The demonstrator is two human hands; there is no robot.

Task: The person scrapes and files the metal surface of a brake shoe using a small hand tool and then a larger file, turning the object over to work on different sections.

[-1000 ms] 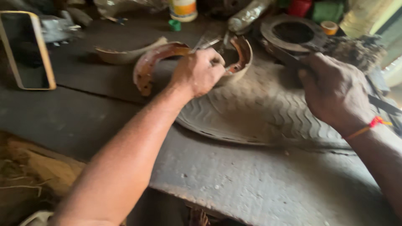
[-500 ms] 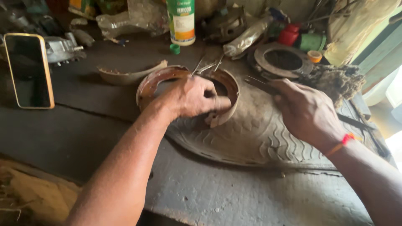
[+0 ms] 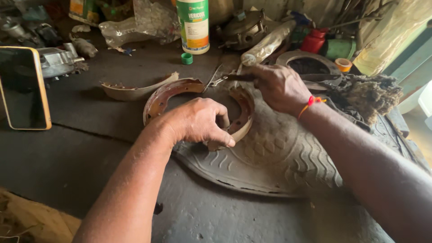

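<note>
Brake shoe pair (image 3: 198, 105) sits mid-bench, on the far-left edge of a ribbed rubber mat (image 3: 270, 166). Two curved metal shoes form a near-closed ring. Left shoe (image 3: 164, 96): rust-brown web, pale worn outer rim, small holes in the web. Right shoe (image 3: 243, 112): same rust tone, lighter edge, curves toward the near side. A thin spring or clip (image 3: 215, 80) bridges the gap at the far end.

Left hand (image 3: 195, 120) rests on the near side of the ring, fingers curled shut around the near end of the right shoe, thumb pressed along its edge. Right hand (image 3: 279, 87) is at the far end of the ring, fingers closed on a dark slim tool (image 3: 238, 77) whose tip points left toward the spring; the exact tool type is not clear. Orange-red thread band (image 3: 312, 101) on that wrist.

A loose spare shoe lining (image 3: 135, 90) lies left of the ring, apart from it. Phone with orange case (image 3: 22, 90) at far left. White bottle with green top (image 3: 193, 24) stands at the far edge, green cap (image 3: 186, 58) beside it. Round metal drum part (image 3: 310, 65) and fibrous waste wad (image 3: 364, 94) to the right.
</note>
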